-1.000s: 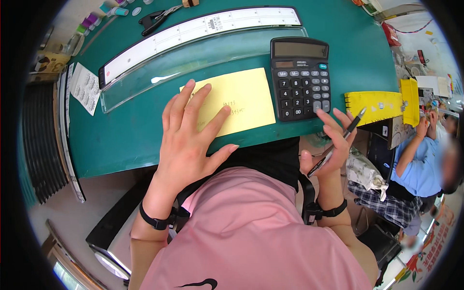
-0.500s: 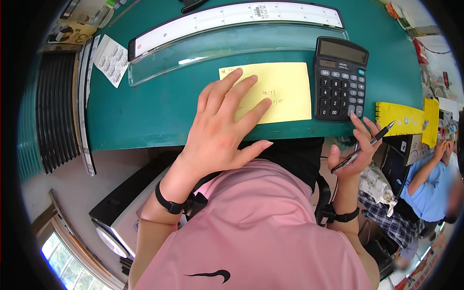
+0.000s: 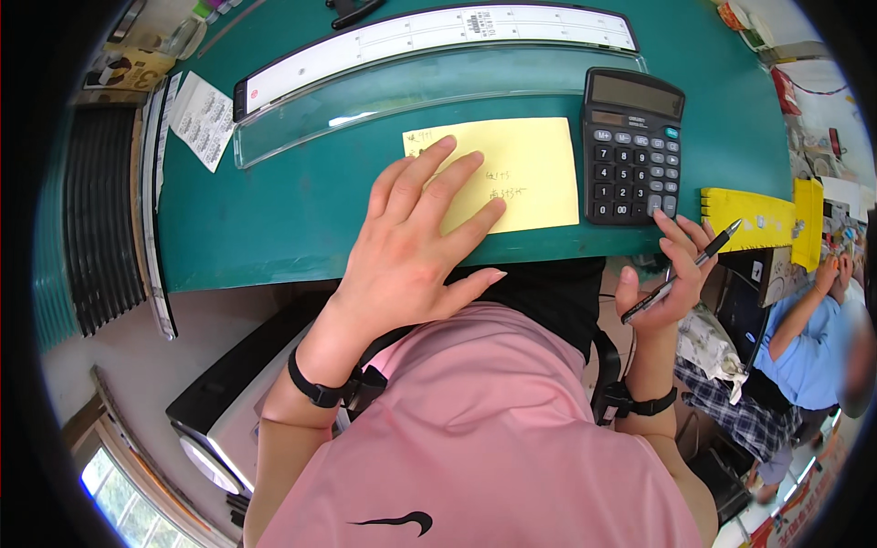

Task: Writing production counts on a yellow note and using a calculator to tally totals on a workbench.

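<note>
My left hand (image 3: 408, 236) lies with its fingers spread over a yellow sheet of paper (image 3: 539, 146) bearing a few handwritten lines, partly covering the writing. Between the fingers of my right hand (image 3: 673, 279) rests a black pen (image 3: 662, 290), slanting with its tip up to the right. The index fingertip of that hand is at the large lower-right key of a black desktop calculator (image 3: 632, 146), which lies just right of the paper. Whether the key is pressed I cannot tell.
Beyond the paper, a long clear plastic strip (image 3: 301, 132) and a white printed panel (image 3: 384, 41) cross the green tabletop (image 3: 237, 237). A printed slip (image 3: 203, 123) lies at left. Yellow plastic pieces (image 3: 749, 217) sit at the right edge. Another person (image 3: 808, 338) sits farther right.
The whole view has shifted slightly. My left hand has slid a little toward me on the paper, showing more handwriting. My right fingertip stays at the same calculator key.
</note>
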Demonstrator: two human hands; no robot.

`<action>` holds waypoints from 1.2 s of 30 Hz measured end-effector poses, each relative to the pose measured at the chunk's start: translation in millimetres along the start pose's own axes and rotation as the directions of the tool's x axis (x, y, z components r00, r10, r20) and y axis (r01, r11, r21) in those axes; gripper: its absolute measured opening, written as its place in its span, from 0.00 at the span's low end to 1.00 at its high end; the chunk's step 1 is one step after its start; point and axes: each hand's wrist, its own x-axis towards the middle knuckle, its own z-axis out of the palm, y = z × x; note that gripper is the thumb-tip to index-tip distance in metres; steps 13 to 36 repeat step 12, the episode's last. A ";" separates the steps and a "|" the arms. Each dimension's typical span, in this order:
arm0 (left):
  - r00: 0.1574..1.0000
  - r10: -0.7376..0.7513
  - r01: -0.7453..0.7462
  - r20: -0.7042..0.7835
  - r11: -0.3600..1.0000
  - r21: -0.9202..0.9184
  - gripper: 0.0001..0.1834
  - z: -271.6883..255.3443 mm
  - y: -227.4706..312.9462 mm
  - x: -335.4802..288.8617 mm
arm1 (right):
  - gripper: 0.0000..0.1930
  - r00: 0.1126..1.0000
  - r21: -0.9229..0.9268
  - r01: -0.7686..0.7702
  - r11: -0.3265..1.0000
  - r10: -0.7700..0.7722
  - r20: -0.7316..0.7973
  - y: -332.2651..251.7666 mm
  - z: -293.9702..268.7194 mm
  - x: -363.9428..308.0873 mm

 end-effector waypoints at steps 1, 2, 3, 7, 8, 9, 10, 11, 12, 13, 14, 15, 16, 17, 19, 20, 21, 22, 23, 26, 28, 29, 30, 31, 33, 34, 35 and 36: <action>1.000 0.007 -0.007 -0.004 1.000 -0.008 0.30 -0.8 0.2 0.4 | 0.23 1.000 -0.012 0.000 1.000 0.000 0.002 -0.1 -0.2 0.6; 1.000 -0.004 0.004 0.008 1.000 0.015 0.30 -3.6 0.3 -0.3 | 0.23 0.999 0.009 0.004 1.000 -0.004 -0.039 -1.6 1.9 1.3; 1.000 -0.015 0.015 0.019 0.999 0.035 0.31 -5.0 1.3 -0.6 | 0.23 0.997 0.026 0.011 1.000 -0.009 -0.076 -2.2 2.5 2.0; 0.999 -0.037 0.036 0.029 0.999 0.026 0.29 -6.2 2.4 -1.8 | 0.23 0.997 -0.034 -0.010 0.999 0.007 -0.079 -5.1 6.0 4.1; 0.999 -0.029 0.028 0.024 0.999 0.017 0.29 -5.5 2.8 -1.2 | 0.23 0.997 -0.046 -0.010 0.999 0.006 -0.078 -4.6 6.4 3.1; 0.999 -0.036 0.035 0.033 0.999 0.022 0.29 -5.9 3.4 -1.2 | 0.23 0.996 -0.046 -0.011 0.999 0.007 -0.085 -4.7 7.4 2.2; 0.998 -0.045 0.044 0.043 0.999 0.028 0.30 -5.7 3.5 -1.1 | 0.23 0.996 -0.044 -0.012 0.999 0.008 -0.093 -4.1 8.1 0.8; 0.998 -0.043 0.042 0.044 0.999 0.025 0.30 -4.7 3.1 -1.0 | 0.24 0.999 -0.052 -0.020 0.998 0.018 -0.048 -2.7 8.6 -1.3; 0.998 -0.042 0.041 0.045 0.999 0.022 0.30 -3.6 2.2 -1.4 | 0.24 0.999 -0.056 -0.020 0.998 0.017 -0.046 -1.8 7.3 -0.9; 0.998 -0.042 0.041 0.045 0.999 0.022 0.30 -3.6 2.2 -1.4 | 0.24 0.999 -0.056 -0.020 0.998 0.017 -0.046 -1.8 7.3 -0.9; 0.998 -0.042 0.041 0.045 0.999 0.022 0.30 -3.6 2.2 -1.4 | 0.24 0.999 -0.056 -0.020 0.998 0.017 -0.046 -1.8 7.3 -0.9; 0.998 -0.042 0.041 0.045 0.999 0.022 0.30 -3.6 2.2 -1.4 | 0.24 0.999 -0.056 -0.020 0.998 0.017 -0.046 -1.8 7.3 -0.9; 0.998 -0.042 0.041 0.045 0.999 0.022 0.30 -3.6 2.2 -1.4 | 0.24 0.999 -0.056 -0.020 0.998 0.017 -0.046 -1.8 7.3 -0.9; 0.998 -0.042 0.041 0.045 0.999 0.022 0.30 -3.6 2.2 -1.4 | 0.24 0.999 -0.056 -0.020 0.998 0.017 -0.046 -1.8 7.3 -0.9; 0.998 -0.042 0.041 0.045 0.999 0.022 0.30 -3.6 2.2 -1.4 | 0.24 0.999 -0.056 -0.020 0.998 0.017 -0.046 -1.8 7.3 -0.9; 0.998 -0.042 0.041 0.045 0.999 0.022 0.30 -3.6 2.2 -1.4 | 0.24 0.999 -0.056 -0.020 0.998 0.017 -0.046 -1.8 7.3 -0.9; 0.998 -0.042 0.041 0.045 0.999 0.022 0.30 -3.6 2.2 -1.4 | 0.24 0.999 -0.056 -0.020 0.998 0.017 -0.046 -1.8 7.3 -0.9; 0.998 -0.042 0.041 0.045 0.999 0.022 0.30 -3.6 2.2 -1.4 | 0.24 0.999 -0.056 -0.020 0.998 0.017 -0.046 -1.8 7.3 -0.9; 0.998 -0.042 0.041 0.045 0.999 0.022 0.30 -3.6 2.2 -1.4 | 0.24 0.999 -0.056 -0.020 0.998 0.017 -0.046 -1.8 7.3 -0.9; 0.998 -0.042 0.041 0.045 0.999 0.022 0.30 -3.6 2.2 -1.4 | 0.24 0.999 -0.056 -0.020 0.998 0.017 -0.046 -1.8 7.3 -0.9; 0.998 -0.042 0.041 0.045 0.999 0.022 0.30 -3.6 2.2 -1.4 | 0.24 0.999 -0.056 -0.020 0.998 0.017 -0.046 -1.8 7.3 -0.9; 0.998 -0.042 0.041 0.045 0.999 0.022 0.30 -3.6 2.2 -1.4 | 0.24 0.999 -0.056 -0.020 0.998 0.017 -0.046 -1.8 7.3 -0.9; 0.998 -0.042 0.041 0.045 0.999 0.022 0.30 -3.6 2.2 -1.4 | 0.24 0.999 -0.056 -0.020 0.998 0.017 -0.046 -1.8 7.3 -0.9; 0.998 -0.042 0.041 0.045 0.999 0.022 0.30 -3.6 2.2 -1.4 | 0.24 0.999 -0.056 -0.020 0.998 0.017 -0.046 -1.8 7.3 -0.9; 0.998 -0.042 0.041 0.045 0.999 0.022 0.30 -3.6 2.2 -1.4 | 0.24 0.999 -0.056 -0.020 0.998 0.017 -0.046 -1.8 7.3 -0.9; 0.998 -0.042 0.041 0.045 0.999 0.022 0.30 -3.6 2.2 -1.4 | 0.24 0.999 -0.056 -0.020 0.998 0.017 -0.046 -1.8 7.3 -0.9; 0.998 -0.042 0.041 0.045 0.999 0.022 0.30 -3.6 2.2 -1.4 | 0.24 0.999 -0.056 -0.020 0.998 0.017 -0.046 -1.8 7.3 -0.9; 0.998 -0.042 0.041 0.045 0.999 0.022 0.30 -3.6 2.2 -1.4 | 0.24 0.999 -0.056 -0.020 0.998 0.017 -0.046 -1.8 7.3 -0.9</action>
